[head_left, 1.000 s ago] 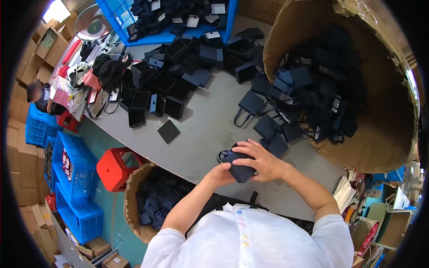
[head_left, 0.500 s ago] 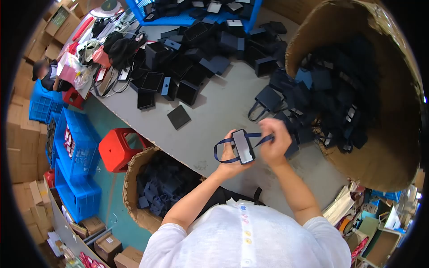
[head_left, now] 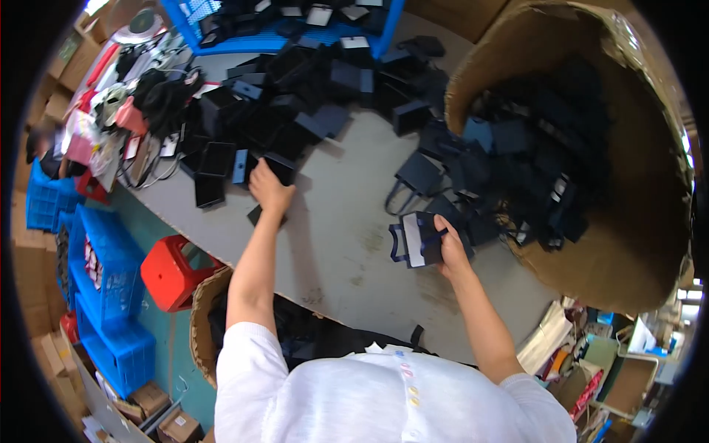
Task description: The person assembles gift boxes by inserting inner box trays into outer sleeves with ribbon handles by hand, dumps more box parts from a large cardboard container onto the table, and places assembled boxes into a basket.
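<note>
My right hand (head_left: pixel 452 255) holds a small dark navy gift bag (head_left: pixel 430 230) by its side, above the grey table. Its ribbon handles stick out at both sides, and a pale strip shows on it. Farther left, my left hand (head_left: pixel 270 190) reaches to the near edge of the box pile. Its fingers and thumb are closed on the edge of an open dark box (head_left: pixel 282 168). Beside it stands a box with a blue-grey face (head_left: pixel 240 167). A flat dark square piece (head_left: pixel 256 215) lies partly hidden under my left wrist.
A large cardboard drum (head_left: pixel 635 251) holding many dark bags lies open at right. More bags (head_left: pixel 419 174) spill onto the table (head_left: pixel 340 192). A blue crate (head_left: pixel 288 44) stands at the back. A red stool (head_left: pixel 166 275) and blue crates (head_left: pixel 118 332) stand left; a person (head_left: pixel 50 151) sits beyond.
My left hand has left the gift bag and moved up and left to the dark box. My right hand now holds the bag, lower and turned. The view has shifted slightly.
</note>
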Demonstrator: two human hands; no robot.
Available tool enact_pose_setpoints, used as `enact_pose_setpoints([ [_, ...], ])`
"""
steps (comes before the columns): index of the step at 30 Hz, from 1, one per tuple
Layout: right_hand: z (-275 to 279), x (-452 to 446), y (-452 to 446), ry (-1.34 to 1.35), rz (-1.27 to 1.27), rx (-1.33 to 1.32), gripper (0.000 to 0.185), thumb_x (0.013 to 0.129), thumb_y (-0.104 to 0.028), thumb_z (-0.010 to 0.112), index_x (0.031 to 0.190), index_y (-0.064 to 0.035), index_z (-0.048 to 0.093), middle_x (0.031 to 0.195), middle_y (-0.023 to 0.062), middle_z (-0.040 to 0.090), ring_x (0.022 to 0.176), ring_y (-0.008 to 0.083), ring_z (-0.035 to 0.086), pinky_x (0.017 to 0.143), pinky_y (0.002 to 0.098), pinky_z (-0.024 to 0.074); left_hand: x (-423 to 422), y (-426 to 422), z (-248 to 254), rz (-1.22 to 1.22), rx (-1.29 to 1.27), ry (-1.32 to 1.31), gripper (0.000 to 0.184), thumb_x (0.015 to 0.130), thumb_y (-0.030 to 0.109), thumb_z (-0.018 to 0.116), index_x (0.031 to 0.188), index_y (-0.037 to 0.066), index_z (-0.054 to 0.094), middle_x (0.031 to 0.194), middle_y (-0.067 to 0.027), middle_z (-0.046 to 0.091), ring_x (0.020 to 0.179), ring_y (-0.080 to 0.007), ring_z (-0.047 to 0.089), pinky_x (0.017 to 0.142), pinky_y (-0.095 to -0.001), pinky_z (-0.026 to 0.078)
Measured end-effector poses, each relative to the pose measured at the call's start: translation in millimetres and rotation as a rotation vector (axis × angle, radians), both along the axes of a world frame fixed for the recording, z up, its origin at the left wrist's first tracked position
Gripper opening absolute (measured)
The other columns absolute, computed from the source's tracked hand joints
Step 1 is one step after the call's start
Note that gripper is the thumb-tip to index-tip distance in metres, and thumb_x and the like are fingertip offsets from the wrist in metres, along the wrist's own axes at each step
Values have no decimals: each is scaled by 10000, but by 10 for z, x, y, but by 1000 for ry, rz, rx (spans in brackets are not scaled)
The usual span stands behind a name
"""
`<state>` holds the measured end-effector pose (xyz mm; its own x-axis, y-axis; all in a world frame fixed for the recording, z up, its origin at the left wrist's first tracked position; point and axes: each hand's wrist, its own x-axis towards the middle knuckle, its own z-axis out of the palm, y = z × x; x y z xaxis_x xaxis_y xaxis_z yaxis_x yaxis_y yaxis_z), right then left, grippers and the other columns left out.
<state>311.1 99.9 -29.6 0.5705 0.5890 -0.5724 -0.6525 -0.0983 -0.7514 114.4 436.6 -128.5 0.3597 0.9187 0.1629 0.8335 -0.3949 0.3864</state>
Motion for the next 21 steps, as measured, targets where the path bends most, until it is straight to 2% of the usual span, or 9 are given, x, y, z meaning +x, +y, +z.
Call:
enact_pose_setpoints([
  [3, 90, 73, -23, -80, 7, 57, 349, 963, -342, 509, 1142, -47, 566, 983, 32, 632, 851, 120, 618, 723, 273, 513, 109, -230, 343, -61, -45, -49, 967, 539, 223, 782, 1369, 39, 321, 1205, -163, 415, 1199, -354, 353, 1025, -466, 311],
  [6, 59, 97, -46, -213, 46, 16, 336, 967, -337, 503, 1116, -44, 571, 959, 30, 624, 835, 114, 614, 711, 259, 512, 75, -810, 904, -462, -260, -476, 879, 524, 190, 725, 1329, 33, 407, 1170, -184, 398, 1120, -345, 435, 979, -397, 383],
  [8, 116, 56, -32, -208, 78, 0, 279, 968, -294, 514, 1089, -56, 596, 923, -3, 602, 834, 80, 564, 718, 213, 464, 16, -1225, 1341, -679, -354, -496, 913, 505, 186, 743, 1345, 63, 409, 1191, -185, 402, 1130, -345, 435, 981, -405, 389],
  [11, 183, -27, 18, -188, 135, 1, 292, 957, -312, 534, 1080, -55, 598, 914, -8, 598, 823, 73, 555, 709, 214, 457, -34, -1630, 1710, -806, -385, -381, 893, 510, 183, 750, 1334, 61, 430, 1219, -168, 412, 1127, -347, 414, 966, -423, 406],
  [16, 286, -111, 35, -257, 174, 4, 289, 922, -302, 601, 1074, -56, 600, 908, 9, 600, 780, 75, 552, 670, 220, 458, -115, -1711, 1655, -743, -390, -145, 910, 524, 194, 746, 1359, 74, 405, 1253, -150, 411, 1152, -359, 381, 962, -422, 423],
  [18, 286, -101, -15, -402, 171, -98, 377, 838, -264, 717, 1113, -51, 574, 900, 46, 613, 754, 98, 575, 639, 233, 472, -173, -1746, 1456, -692, -445, -104, 930, 530, 232, 779, 1365, 78, 399, 1297, -148, 398, 1191, -360, 362, 997, -434, 389],
  [19, 241, -102, -55, -405, 170, -95, 377, 838, -264, 717, 1113, -51, 574, 900, 46, 613, 754, 98, 575, 639, 233, 472, -211, -1840, 1413, -673, -292, -66, 934, 533, 259, 797, 1359, 71, 403, 1317, -147, 390, 1212, -354, 352, 1012, -438, 365],
  [20, 214, -100, -69, -505, 172, -113, 487, 781, -245, 768, 1166, -56, 538, 900, 63, 620, 756, 115, 589, 642, 242, 485, -188, -1890, 1414, -653, -134, -32, 939, 536, 285, 815, 1352, 64, 408, 1336, -145, 381, 1233, -348, 343, 1027, -442, 341],
  [21, 185, -111, -105, -598, 176, -138, 610, 724, -226, 819, 1219, -61, 502, 899, 81, 627, 758, 132, 604, 645, 251, 499, -134, -1963, 1400, -696, -295, -250, 939, 558, 326, 829, 1349, 45, 406, 1360, -142, 370, 1266, -339, 319, 1049, -450, 295],
])
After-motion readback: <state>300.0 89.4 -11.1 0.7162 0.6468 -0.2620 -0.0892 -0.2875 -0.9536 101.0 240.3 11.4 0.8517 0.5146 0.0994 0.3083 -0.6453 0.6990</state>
